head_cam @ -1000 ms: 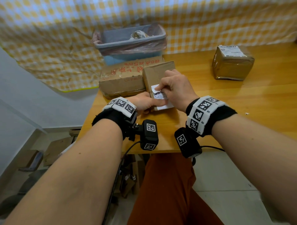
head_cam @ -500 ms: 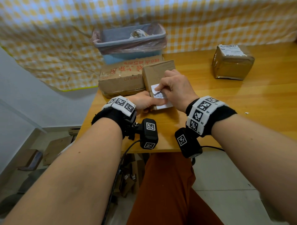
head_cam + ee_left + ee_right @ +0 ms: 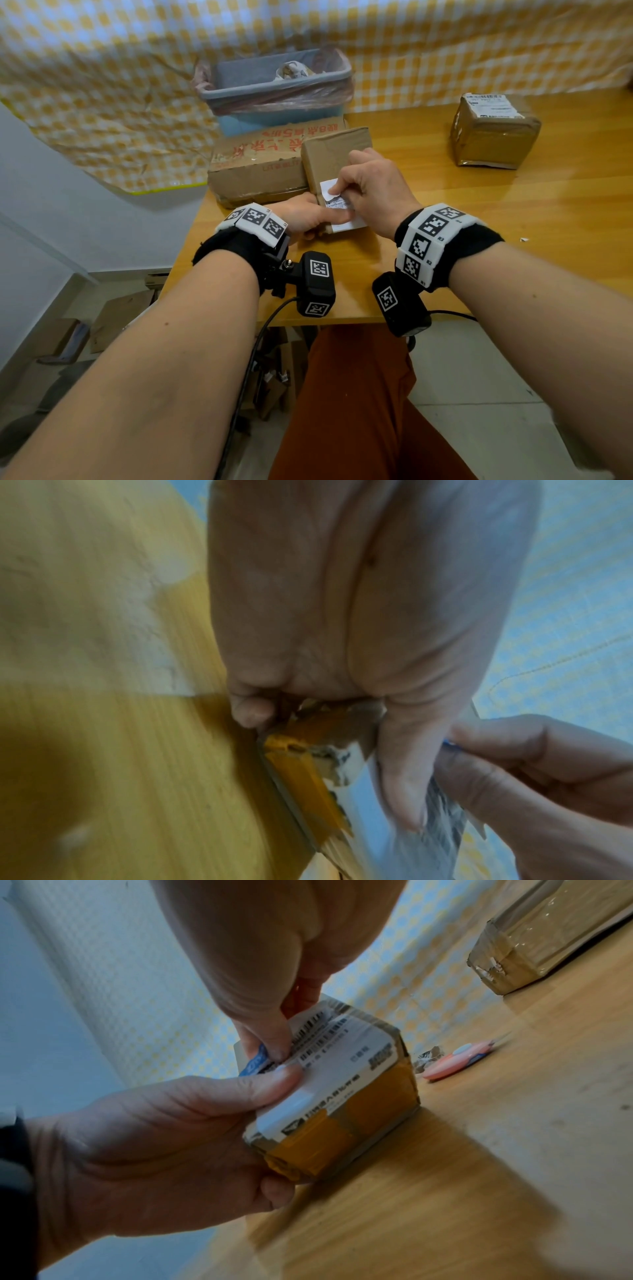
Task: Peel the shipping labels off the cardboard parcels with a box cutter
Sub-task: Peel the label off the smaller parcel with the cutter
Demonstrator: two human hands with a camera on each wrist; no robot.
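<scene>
A small brown cardboard parcel [image 3: 337, 154] lies on the wooden table [image 3: 513, 222] with a white shipping label [image 3: 342, 224] on its near end. My left hand [image 3: 318, 222] grips the parcel's near left corner, and its thumb [image 3: 274, 1080] presses on the label [image 3: 346, 1069]. My right hand [image 3: 337, 190] pinches the label's far corner, which is lifted and folded back. The pink box cutter [image 3: 455, 1058] lies on the table behind the parcel [image 3: 369, 1123], in neither hand; the right hand hides it in the head view.
A larger flat cardboard box [image 3: 260, 164] sits to the left of the small parcel. A grey bin [image 3: 274, 89] lined with a bag stands behind it. Another taped parcel [image 3: 493, 137] with a label on top is at the back right. The table's front edge is close under my wrists.
The right hand has drawn the label's pinched corner a little further off the parcel. The left hand stays on the parcel.
</scene>
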